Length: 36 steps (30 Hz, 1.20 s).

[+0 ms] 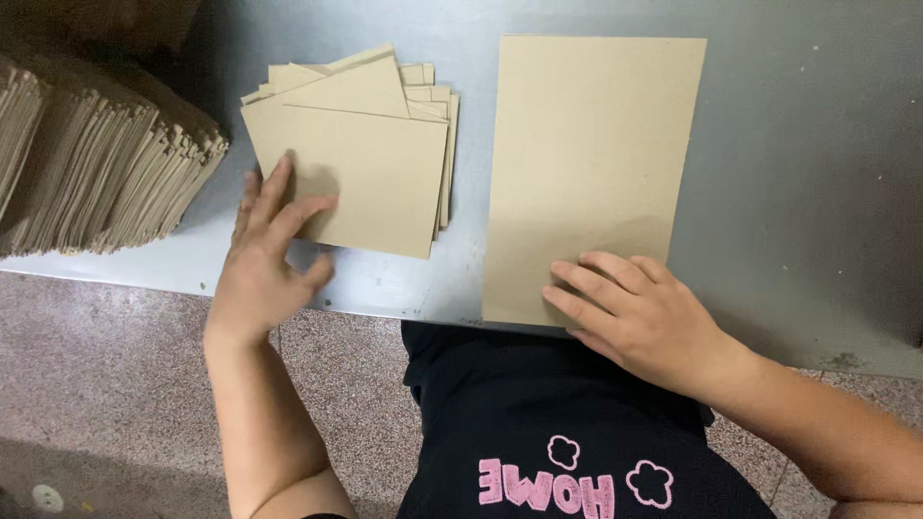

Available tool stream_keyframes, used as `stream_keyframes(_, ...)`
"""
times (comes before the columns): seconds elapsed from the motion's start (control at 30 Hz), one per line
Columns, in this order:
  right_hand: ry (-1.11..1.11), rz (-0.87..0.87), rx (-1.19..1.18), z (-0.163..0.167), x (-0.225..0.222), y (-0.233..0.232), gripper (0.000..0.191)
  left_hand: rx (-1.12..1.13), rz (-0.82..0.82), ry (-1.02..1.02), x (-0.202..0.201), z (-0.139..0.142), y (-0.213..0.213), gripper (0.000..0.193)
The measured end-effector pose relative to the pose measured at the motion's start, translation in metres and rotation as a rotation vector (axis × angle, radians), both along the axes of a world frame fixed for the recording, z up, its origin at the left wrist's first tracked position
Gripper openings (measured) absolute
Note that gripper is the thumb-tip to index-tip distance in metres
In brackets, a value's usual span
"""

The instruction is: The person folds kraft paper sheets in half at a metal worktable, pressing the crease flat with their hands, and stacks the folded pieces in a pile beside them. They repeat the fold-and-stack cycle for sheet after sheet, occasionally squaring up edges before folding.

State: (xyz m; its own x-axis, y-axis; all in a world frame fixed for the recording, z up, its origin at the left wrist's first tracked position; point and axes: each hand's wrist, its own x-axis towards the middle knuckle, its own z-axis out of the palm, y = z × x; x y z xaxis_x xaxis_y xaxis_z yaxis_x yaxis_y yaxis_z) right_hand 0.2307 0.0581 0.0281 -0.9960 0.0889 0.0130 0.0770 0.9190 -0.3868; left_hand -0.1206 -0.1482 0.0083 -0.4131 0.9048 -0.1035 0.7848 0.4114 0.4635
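Right hand (pixel 644 317) flat, fingers spread, on near edge of large cardboard sheet (pixel 591 163), long axis near-far; left hand (pixel 264 259) spread on small-card stack (pixel 370 159).

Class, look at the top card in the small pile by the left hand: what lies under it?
Under the top card more tan cards fan out at the far and right edges, on the metal table. Their number is hidden. The left hand touches the top card's near left corner.

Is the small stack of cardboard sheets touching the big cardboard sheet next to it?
Apart. The head view shows a strip of bare metal table between the small stack and the big cardboard sheet along their whole facing edges.
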Motion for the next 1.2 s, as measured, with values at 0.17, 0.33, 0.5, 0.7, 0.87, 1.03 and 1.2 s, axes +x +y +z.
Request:
stream_keyframes(0.17,-0.022,-0.042,-0.177,-0.005,0.007,0.009,0.052,0.021,0.155,0.054,0.004,-0.031,0.025,0.078)
stream_keyframes(0.33,-0.001,-0.052,-0.168,-0.001,0.004,0.01,0.045,0.115,0.054,0.07,-0.005,-0.032,0.069,0.082)
stream_keyframes(0.5,0.01,-0.037,-0.132,0.001,0.006,0.007,0.048,0.118,-0.084,0.306,0.022,0.008,0.07,0.11)
stream_keyframes(0.7,0.018,-0.034,-0.183,0.0,0.007,0.013,0.046,0.151,-0.408,0.463,0.103,0.019,0.05,0.062)
stream_keyframes(0.87,0.041,-0.041,-0.247,0.003,0.003,0.017,0.038,0.124,-0.375,0.27,0.068,-0.035,0.084,0.067)
stream_keyframes(1.03,0.071,-0.06,-0.04,0.004,0.006,0.0,0.044,0.111,-0.291,0.309,0.015,-0.059,0.082,0.057)
stream_keyframes(1.2,0.124,-0.139,0.031,0.0,0.006,-0.017,0.042,0.011,-0.234,0.316,-0.013,-0.026,0.07,0.058)
